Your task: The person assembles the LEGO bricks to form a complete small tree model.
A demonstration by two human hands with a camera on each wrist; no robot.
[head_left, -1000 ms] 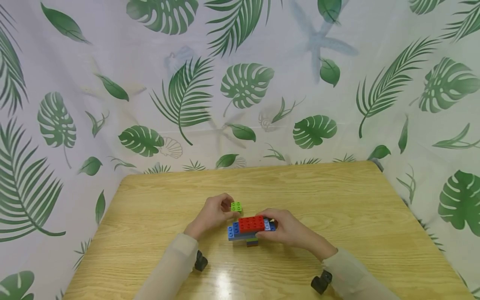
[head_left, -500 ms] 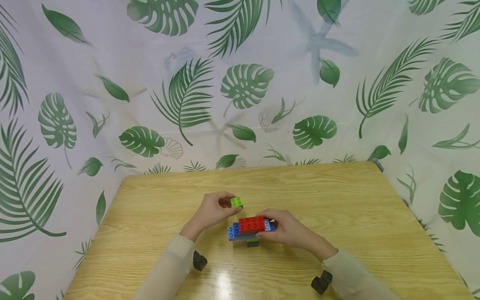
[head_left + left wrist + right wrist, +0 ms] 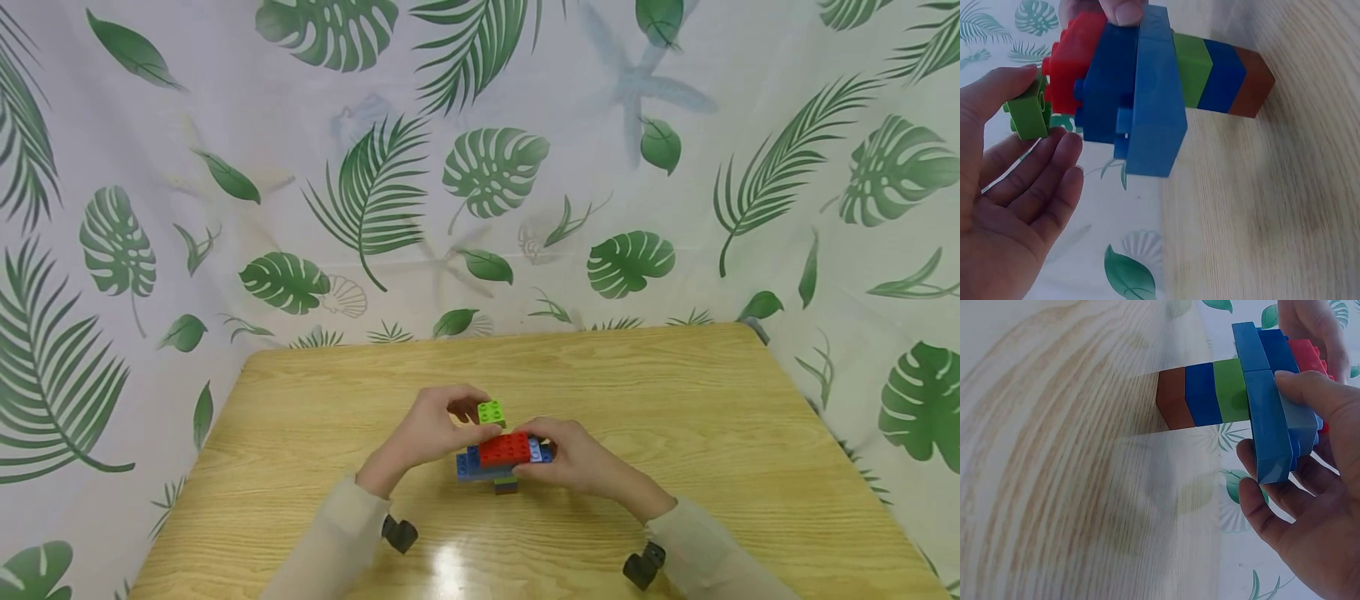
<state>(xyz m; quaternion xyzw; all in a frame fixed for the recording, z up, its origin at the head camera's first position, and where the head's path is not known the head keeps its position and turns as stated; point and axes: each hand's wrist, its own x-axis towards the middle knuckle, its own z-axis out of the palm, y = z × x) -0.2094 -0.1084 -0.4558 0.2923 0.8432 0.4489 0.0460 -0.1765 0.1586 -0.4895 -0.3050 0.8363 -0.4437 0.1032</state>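
Between thumb and fingers my left hand (image 3: pixel 431 429) pinches a light green toy brick (image 3: pixel 491 412) with studs on top. In the left wrist view that green brick (image 3: pixel 1030 112) is right at the studs of the red brick (image 3: pixel 1079 59). The red brick tops a stacked brick build: blue bricks (image 3: pixel 1266 412) spread wide below it, on a narrow column of a green, a blue and a brown brick (image 3: pixel 1171 399) standing on the table. My right hand (image 3: pixel 573 458) grips the right end of the blue layers, thumb on the near side.
The wooden table (image 3: pixel 637 375) reaches back to a white curtain (image 3: pixel 525 83) printed with green leaves. Black wrist cameras (image 3: pixel 643 565) sit at both sleeves.
My left hand lifted the green brick off the far side of the build and carried it rightward, over the red brick. My right hand stays in place on the build.
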